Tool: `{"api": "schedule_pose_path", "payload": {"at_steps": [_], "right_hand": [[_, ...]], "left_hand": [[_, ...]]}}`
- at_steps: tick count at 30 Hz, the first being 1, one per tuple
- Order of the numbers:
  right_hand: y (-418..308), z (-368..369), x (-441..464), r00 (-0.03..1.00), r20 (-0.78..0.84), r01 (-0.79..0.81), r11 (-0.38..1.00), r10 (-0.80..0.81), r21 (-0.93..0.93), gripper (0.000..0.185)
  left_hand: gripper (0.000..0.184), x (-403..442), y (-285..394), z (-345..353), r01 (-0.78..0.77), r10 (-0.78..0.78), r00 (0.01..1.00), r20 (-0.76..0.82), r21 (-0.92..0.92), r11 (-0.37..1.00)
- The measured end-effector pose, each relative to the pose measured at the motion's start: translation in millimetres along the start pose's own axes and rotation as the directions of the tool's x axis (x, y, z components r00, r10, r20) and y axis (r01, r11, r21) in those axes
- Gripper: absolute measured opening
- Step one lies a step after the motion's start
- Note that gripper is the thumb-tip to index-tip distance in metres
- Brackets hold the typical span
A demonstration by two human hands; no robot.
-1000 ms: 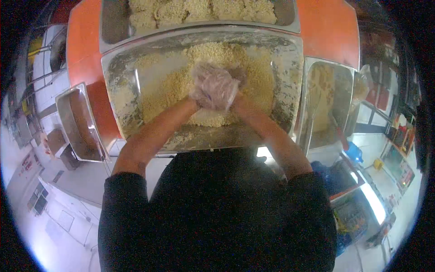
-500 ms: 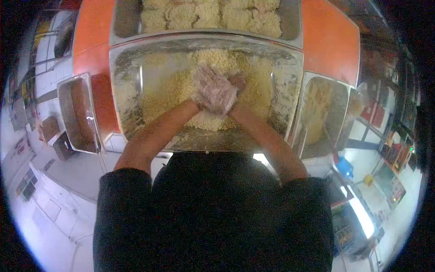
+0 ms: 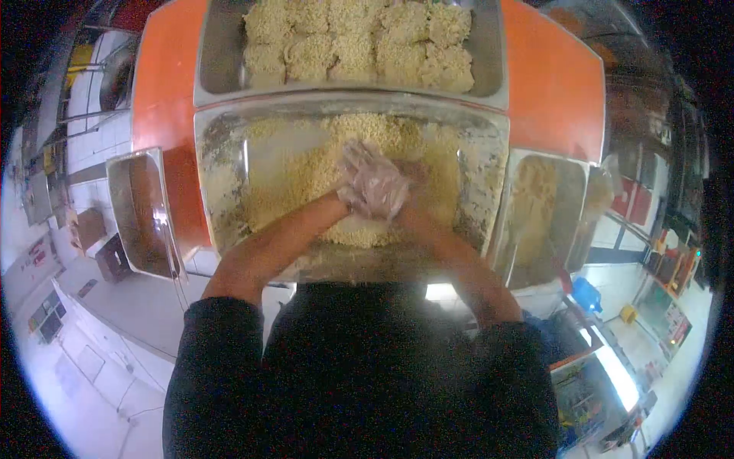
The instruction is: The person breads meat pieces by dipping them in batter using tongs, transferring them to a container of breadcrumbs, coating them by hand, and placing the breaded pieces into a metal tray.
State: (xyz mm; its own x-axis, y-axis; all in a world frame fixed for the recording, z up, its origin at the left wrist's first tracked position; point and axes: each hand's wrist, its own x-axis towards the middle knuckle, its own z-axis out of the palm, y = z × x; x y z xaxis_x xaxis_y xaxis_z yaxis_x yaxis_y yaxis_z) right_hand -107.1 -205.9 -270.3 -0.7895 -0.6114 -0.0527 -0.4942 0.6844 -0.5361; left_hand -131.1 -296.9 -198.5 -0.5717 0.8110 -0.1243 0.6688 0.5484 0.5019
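My right hand (image 3: pixel 375 183), in a clear plastic glove, lies over my left hand with its fingers stretched out and somewhat blurred. Mostly covered by it, my left hand (image 3: pixel 414 174) shows only a dim, smeared part at the right; its finger shape is unclear. Both press down amid pale yellow crumbs (image 3: pixel 367 126) heaped in a deep metal pan (image 3: pixel 218 172). Whatever lies directly under the palms is hidden.
Beyond the pan, a metal tray (image 3: pixel 222 50) holds several crumb-coated pieces (image 3: pixel 355 57) in rows. Narrower metal containers stand at the left (image 3: pixel 115 199) and right (image 3: pixel 577 206). Orange surfaces (image 3: pixel 554 76) flank the pans.
The camera view has tilted, so the pans and hands sit lower in the picture and more of the far tray shows. My hands stay stacked over the crumbs.
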Motion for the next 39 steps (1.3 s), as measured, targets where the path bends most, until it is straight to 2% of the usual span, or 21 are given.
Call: {"api": "schedule_pose_path", "payload": {"at_steps": [3, 6, 8, 9, 11, 12, 14, 21, 24, 25, 26, 27, 29, 30, 32, 34, 35, 36, 37, 38, 39], "right_hand": [[-17, -65, 10, 0.986, 0.079, 0.139, 0.984, -0.148, 0.115, 0.062], [-23, -64, 3, 0.982, 0.105, 0.155, 0.988, -0.156, 0.022, 0.063], [-37, -63, 18, 0.978, 0.149, 0.183, 0.942, -0.146, -0.28, 0.066], [-44, -64, 25, 0.979, 0.145, 0.182, 0.94, -0.145, -0.29, 0.066], [-57, -64, 28, 0.924, 0.376, 0.2, 0.932, -0.076, -0.303, 0.067], [-55, -51, 26, 0.92, 0.385, 0.2, 0.934, -0.075, -0.298, 0.067], [-44, -17, 27, 0.973, 0.138, 0.219, 0.932, -0.186, -0.29, 0.067], [-51, -56, 20, 0.983, -0.112, 0.126, 0.975, -0.149, -0.184, 0.055], [-45, -71, -24, 0.912, -0.335, -0.299, 0.943, 0.236, -0.149, 0.041], [-35, -80, -38, 0.845, -0.438, -0.369, 0.927, 0.308, -0.06, 0.036], [-28, -88, -52, 0.847, -0.436, -0.364, 0.929, 0.303, -0.063, 0.036], [-23, -94, -67, 0.783, -0.283, -0.477, 0.827, 0.553, 0.296, 0.036], [-12, -85, -88, 0.686, -0.047, -0.565, 0.573, 0.726, 0.594, 0.035], [5, -61, -94, 0.785, -0.113, -0.525, 0.75, 0.609, 0.402, 0.033], [6, -47, -94, 0.873, -0.141, -0.439, 0.878, 0.467, 0.19, 0.032], [-3, -47, -84, 0.827, -0.142, -0.562, 0.802, 0.544, -0.202, 0.025], [6, -34, -86, 0.826, -0.143, -0.564, 0.802, 0.545, -0.2, 0.025], [27, -5, -92, 0.865, -0.196, -0.455, 0.887, 0.461, 0.076, 0.025], [27, -4, -92, 0.874, -0.235, -0.381, 0.9, 0.425, 0.209, 0.026], [28, -2, -93, 0.88, -0.273, -0.291, 0.897, 0.388, 0.333, 0.027], [3, -29, -84, 0.876, -0.28, -0.349, 0.917, 0.393, 0.195, 0.03]], "left_hand": [[0.04, 8, -5, -1, -0.009, 0.009, 1.0, 0.006, -0.017, 1.0], [0.039, 7, -6, -5, -0.009, 0.01, 1.0, 0.01, -0.03, 1.0], [0.038, -3, -7, -4, -0.008, 0.008, 1.0, 0.008, -0.034, 0.999], [0.038, -8, -8, -6, -0.008, 0.008, 1.0, 0.003, -0.034, 0.999], [0.038, -20, -12, -8, 0.003, -0.003, 1.0, 0.008, -0.057, 0.998], [0.037, -25, -14, -7, 0.008, -0.007, 1.0, 0.01, -0.061, 0.998], [0.037, -30, -18, -6, 0.008, -0.007, 1.0, 0.01, -0.069, 0.998], [0.035, -45, -15, -4, 0.034, -0.039, 0.997, -0.06, -0.088, 0.996], [0.034, -80, -10, -20, 0.142, -0.184, 0.958, -0.221, -0.193, 0.971], [0.034, -96, -13, -23, 0.207, -0.273, 0.923, -0.271, -0.249, 0.946], [0.034, -112, -14, -25, 0.273, -0.365, 0.878, -0.309, -0.303, 0.913], [0.034, -126, -19, -23, 0.343, -0.46, 0.83, -0.315, -0.362, 0.867], [0.033, -144, -34, -13, 0.433, -0.595, 0.767, -0.24, -0.491, 0.756], [0.033, -147, -41, -6, 0.437, -0.625, 0.756, -0.196, -0.56, 0.704], [0.032, -145, -46, 5, 0.376, -0.633, 0.762, -0.137, -0.702, 0.605], [0.032, -132, -45, 8, 0.314, -0.639, 0.766, -0.064, -0.831, 0.459], [0.032, -127, -44, 9, 0.359, -0.663, 0.748, 0.031, -0.859, 0.365], [0.034, -124, -42, 3, 0.523, -0.698, 0.695, 0.172, -0.788, 0.327], [0.036, -121, -40, 0, 0.669, -0.717, 0.625, 0.308, -0.685, 0.289], [0.042, -126, -58, 24, 0.567, -0.616, 0.785, 0.069, -0.479, 0.67], [0.049, -129, -70, 39, 0.379, -0.397, 0.912, -0.105, -0.155, 0.912]]}}
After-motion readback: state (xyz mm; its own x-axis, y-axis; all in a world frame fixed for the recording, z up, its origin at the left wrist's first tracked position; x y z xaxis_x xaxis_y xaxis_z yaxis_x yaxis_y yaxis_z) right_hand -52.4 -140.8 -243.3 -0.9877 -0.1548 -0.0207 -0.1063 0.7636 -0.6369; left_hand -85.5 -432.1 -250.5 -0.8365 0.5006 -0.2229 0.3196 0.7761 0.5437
